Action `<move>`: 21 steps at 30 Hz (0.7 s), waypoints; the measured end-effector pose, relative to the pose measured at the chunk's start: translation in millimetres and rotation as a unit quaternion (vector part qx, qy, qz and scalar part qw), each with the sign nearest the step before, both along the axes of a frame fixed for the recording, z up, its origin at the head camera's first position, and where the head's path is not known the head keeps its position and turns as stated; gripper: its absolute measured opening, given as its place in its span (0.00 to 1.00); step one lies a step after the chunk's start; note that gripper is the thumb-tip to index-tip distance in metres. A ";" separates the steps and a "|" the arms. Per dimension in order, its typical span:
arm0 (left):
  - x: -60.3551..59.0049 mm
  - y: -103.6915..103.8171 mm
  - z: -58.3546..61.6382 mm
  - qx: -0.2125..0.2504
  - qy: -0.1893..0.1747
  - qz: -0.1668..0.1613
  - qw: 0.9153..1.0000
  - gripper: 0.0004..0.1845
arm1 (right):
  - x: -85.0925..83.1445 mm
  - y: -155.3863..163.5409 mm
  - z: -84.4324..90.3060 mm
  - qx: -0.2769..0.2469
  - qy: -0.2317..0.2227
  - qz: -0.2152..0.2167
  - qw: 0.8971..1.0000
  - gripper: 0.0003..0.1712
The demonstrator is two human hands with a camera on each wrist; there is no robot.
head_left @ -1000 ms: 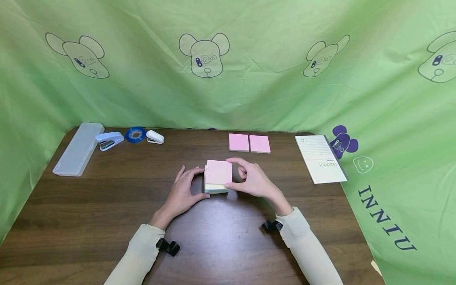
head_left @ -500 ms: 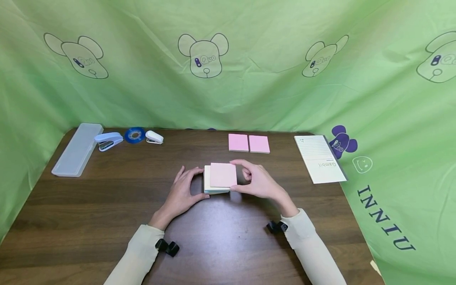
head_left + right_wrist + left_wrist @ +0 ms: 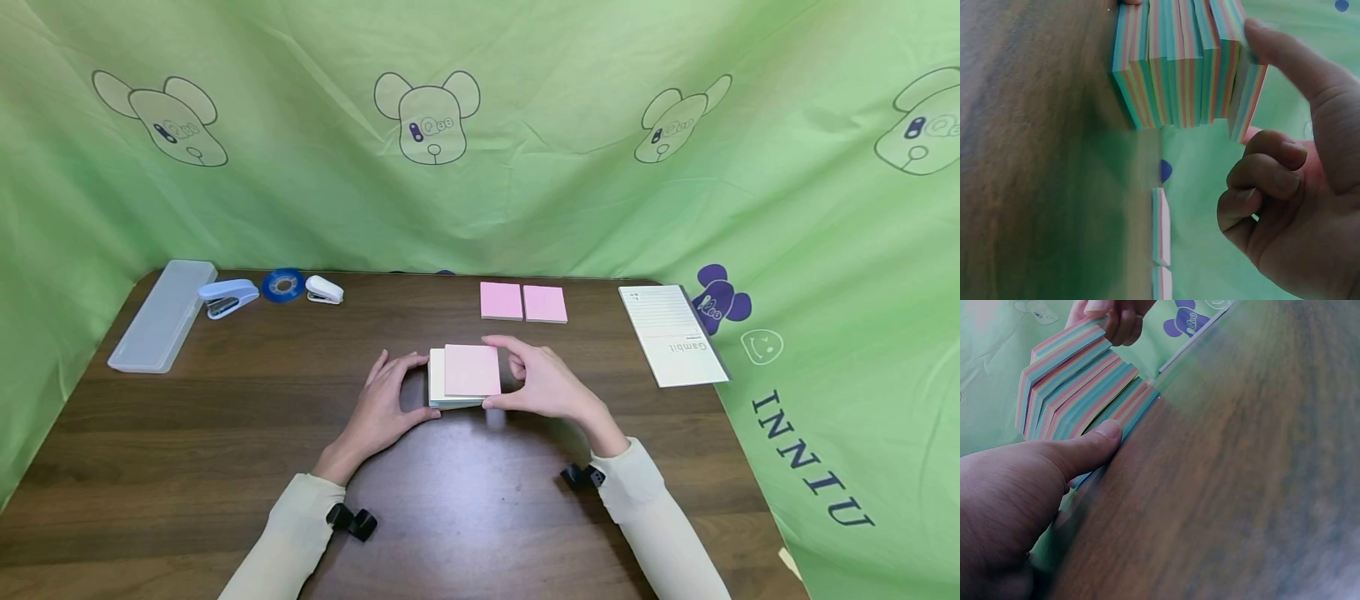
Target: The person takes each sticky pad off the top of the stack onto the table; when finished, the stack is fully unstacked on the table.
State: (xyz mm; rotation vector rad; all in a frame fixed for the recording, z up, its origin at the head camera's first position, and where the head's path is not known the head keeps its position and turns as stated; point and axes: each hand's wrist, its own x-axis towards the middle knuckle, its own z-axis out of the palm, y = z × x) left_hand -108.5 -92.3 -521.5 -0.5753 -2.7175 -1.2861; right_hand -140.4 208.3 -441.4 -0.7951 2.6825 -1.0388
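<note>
A tall stack of sticky note pads (image 3: 437, 377) with pink, yellow and blue striped edges stands mid-table. My left hand (image 3: 378, 410) steadies its left side, thumb at the near edge and fingers at the far edge. In the left wrist view the thumb (image 3: 1094, 449) presses low on the striped stack (image 3: 1079, 394). The pink-topped sticky note pad (image 3: 472, 371) on top sits shifted right, baring a pale strip at left. Pinching this pad by its right corners is my right hand (image 3: 551, 385). In the right wrist view, the top pad (image 3: 1251, 97) overhangs the others.
Two pink sticky note pads (image 3: 501, 301) lie side by side at the back. A notepad (image 3: 673, 335) rests at right. Along the back left are a translucent case (image 3: 163, 317), a blue stapler (image 3: 228, 297), a blue tape roll (image 3: 283, 285) and a white stapler (image 3: 325, 289).
My right hand has slid the top pad rightward and slightly nearer, uncovering the stack's left strip. Most of this shift came in the first half second. The left hand stays in place.
</note>
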 end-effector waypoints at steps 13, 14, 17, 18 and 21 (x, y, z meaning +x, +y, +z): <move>0.1 -0.4 0.2 0.000 0.006 0.000 1.000 0.48 | 1.5 -4.4 13.7 0.072 0.031 -0.002 0.997 0.50; 0.2 -0.4 0.3 -0.001 0.005 0.000 1.000 0.48 | 1.5 -4.2 14.1 0.073 0.032 -0.001 0.997 0.49; 0.4 -0.1 1.1 -0.002 0.000 0.000 1.000 0.48 | 0.8 -3.2 12.9 0.071 0.033 0.001 0.997 0.47; 0.4 -0.1 1.0 -0.002 0.000 0.000 1.000 0.48 | 0.4 -2.5 11.9 0.065 0.031 0.002 0.997 0.46; 0.4 -0.2 0.4 -0.003 0.001 0.000 1.000 0.48 | -1.0 0.4 6.9 0.033 0.023 0.008 0.999 0.44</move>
